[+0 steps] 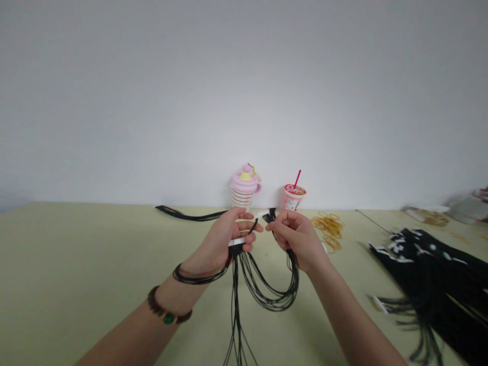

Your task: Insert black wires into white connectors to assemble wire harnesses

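Though just apart, the left hand (217, 244) and right hand (295, 239) clamp 1 black cord bundle (238, 284).

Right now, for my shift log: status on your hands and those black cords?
Left hand pinching black cords at a white band. Right hand gripping the same cords higher up. Pink cupcake toy and cup with red straw beyond, not in the way.

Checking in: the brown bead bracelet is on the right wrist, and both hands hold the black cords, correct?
No: the head view shows the brown bead bracelet on the left wrist, not the right. The left hand and the right hand do both hold the black cords.
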`<action>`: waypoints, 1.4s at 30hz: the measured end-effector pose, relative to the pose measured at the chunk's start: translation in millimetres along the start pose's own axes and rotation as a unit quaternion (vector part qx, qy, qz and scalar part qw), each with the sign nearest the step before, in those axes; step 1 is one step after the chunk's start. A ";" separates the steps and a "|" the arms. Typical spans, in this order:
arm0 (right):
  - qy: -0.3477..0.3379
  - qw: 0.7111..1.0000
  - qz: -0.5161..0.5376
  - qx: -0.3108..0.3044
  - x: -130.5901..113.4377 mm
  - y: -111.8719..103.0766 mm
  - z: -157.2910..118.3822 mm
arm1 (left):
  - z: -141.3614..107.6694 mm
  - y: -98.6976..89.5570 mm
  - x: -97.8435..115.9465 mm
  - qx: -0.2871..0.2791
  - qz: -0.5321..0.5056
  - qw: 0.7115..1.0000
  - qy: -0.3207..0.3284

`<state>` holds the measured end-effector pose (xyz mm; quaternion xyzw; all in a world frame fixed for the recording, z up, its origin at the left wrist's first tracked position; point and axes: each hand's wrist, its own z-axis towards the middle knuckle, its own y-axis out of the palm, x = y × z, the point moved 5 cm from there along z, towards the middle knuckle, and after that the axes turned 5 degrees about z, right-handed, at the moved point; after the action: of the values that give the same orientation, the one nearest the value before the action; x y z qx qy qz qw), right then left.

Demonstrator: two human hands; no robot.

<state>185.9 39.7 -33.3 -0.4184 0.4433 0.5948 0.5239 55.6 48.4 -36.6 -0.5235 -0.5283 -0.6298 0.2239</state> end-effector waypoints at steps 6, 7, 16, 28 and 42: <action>-0.290 0.888 -0.346 0.086 -32.7 14.5 -24.9 | 6.7 -4.6 4.3 -0.003 -0.034 0.999 0.024; -0.314 0.874 -0.359 0.091 -37.3 19.7 -31.6 | 7.5 -5.7 5.9 0.002 -0.037 0.999 0.025; -0.156 0.866 -0.409 -0.243 -22.5 59.6 -62.6 | 6.6 -15.8 23.9 0.060 -0.066 0.992 0.084; -0.183 0.861 -0.435 -0.192 -23.2 56.9 -54.0 | -1.8 -5.4 16.5 0.061 -0.076 0.990 0.101; -0.235 0.900 -0.357 -0.085 -24.0 55.7 -45.0 | -17.7 13.1 14.3 0.081 0.020 0.982 0.171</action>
<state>134.4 -13.1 -16.8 -0.4397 0.0764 0.4846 0.7523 54.0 31.9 -16.2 -0.3987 -0.5212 -0.6606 0.3647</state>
